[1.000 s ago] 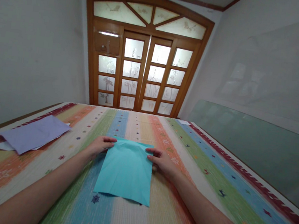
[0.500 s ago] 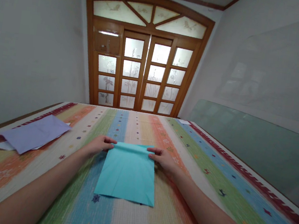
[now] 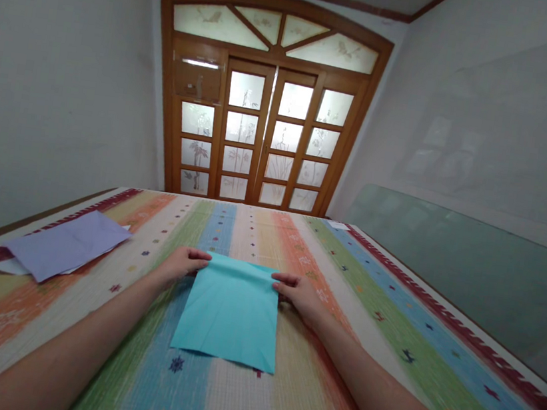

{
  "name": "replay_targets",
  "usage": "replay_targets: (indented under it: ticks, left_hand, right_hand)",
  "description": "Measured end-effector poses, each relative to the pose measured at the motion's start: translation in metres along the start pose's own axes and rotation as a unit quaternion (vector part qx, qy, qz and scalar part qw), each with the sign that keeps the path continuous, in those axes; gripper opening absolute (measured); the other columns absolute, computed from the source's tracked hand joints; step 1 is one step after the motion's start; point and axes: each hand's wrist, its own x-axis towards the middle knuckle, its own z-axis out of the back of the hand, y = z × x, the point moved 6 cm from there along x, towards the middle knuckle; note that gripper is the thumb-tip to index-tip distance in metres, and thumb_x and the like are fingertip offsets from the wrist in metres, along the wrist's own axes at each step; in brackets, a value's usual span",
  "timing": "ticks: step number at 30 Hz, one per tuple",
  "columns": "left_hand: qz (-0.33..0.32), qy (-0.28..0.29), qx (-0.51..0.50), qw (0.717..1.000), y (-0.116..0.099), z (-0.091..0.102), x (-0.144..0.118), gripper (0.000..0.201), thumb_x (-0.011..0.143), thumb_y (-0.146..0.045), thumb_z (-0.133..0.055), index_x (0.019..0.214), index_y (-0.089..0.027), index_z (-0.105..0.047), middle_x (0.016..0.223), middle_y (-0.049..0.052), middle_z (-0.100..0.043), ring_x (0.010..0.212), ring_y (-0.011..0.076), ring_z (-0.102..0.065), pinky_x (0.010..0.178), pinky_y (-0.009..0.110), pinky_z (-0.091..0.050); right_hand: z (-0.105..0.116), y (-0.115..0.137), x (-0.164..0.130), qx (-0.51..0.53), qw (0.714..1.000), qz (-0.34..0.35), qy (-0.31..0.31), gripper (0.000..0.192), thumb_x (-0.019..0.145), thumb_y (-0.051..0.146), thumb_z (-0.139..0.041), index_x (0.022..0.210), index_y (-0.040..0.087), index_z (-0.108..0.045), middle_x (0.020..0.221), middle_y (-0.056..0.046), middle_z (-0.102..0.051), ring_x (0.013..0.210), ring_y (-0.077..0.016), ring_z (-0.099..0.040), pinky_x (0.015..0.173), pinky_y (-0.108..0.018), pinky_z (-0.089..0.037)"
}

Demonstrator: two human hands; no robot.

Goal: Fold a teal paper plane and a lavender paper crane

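A turquoise sheet of paper lies flat on the striped, many-coloured cloth in front of me. My left hand pinches its far left corner between thumb and fingers. My right hand pinches the far right corner in the same way. The near edge of the sheet rests on the cloth, its right near corner slightly lifted. Both forearms reach in from the bottom of the view.
A pale purple sheet lies over a white one at the left edge of the cloth. A wooden door with frosted glass panes stands behind. A green glass panel leans along the right wall. A small white slip lies far right.
The far edge of the turquoise sheet, raised and curled half a second ago, now lies lower and flatter; both hands keep their hold on its far corners.
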Motion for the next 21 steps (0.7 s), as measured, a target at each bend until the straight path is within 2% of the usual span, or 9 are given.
replay_targets:
  ticks: [14, 17, 21]
  left_hand:
    - [0.010, 0.012, -0.010, 1.000, -0.001, 0.005, -0.001, 0.036, 0.061, -0.027, -0.084, 0.092, -0.011, -0.072, 0.087, 0.009, -0.069, 0.075, 0.0188, -0.065, 0.072, 0.031, -0.053]
    - [0.003, -0.001, -0.020, 1.000, -0.002, 0.001, -0.003, 0.047, 0.065, -0.029, -0.083, 0.107, -0.014, -0.067, 0.089, 0.008, -0.068, 0.076, 0.0178, -0.065, 0.068, 0.028, -0.052]
    - [0.019, -0.009, -0.033, 0.999, -0.001, -0.002, -0.007, 0.073, 0.068, -0.029, -0.081, 0.132, -0.019, -0.047, 0.095, 0.007, -0.068, 0.076, 0.0181, -0.066, 0.066, 0.029, -0.053]
  right_hand:
    - [0.003, 0.006, 0.002, -0.009, 0.999, 0.045, -0.023, 0.034, 0.066, 0.031, -0.084, 0.096, 0.016, -0.076, 0.079, -0.007, -0.071, 0.067, -0.0171, -0.063, 0.062, -0.029, -0.052]
    - [0.003, 0.002, 0.005, 0.011, 0.998, 0.065, -0.024, 0.045, 0.064, 0.034, -0.084, 0.104, 0.016, -0.073, 0.074, -0.002, -0.067, 0.065, -0.0148, -0.061, 0.062, -0.028, -0.051]
    - [0.006, -0.004, 0.009, 0.041, 0.995, 0.085, -0.034, 0.061, 0.065, 0.037, -0.082, 0.121, 0.019, -0.064, 0.073, 0.002, -0.062, 0.062, -0.0124, -0.059, 0.060, -0.027, -0.049]
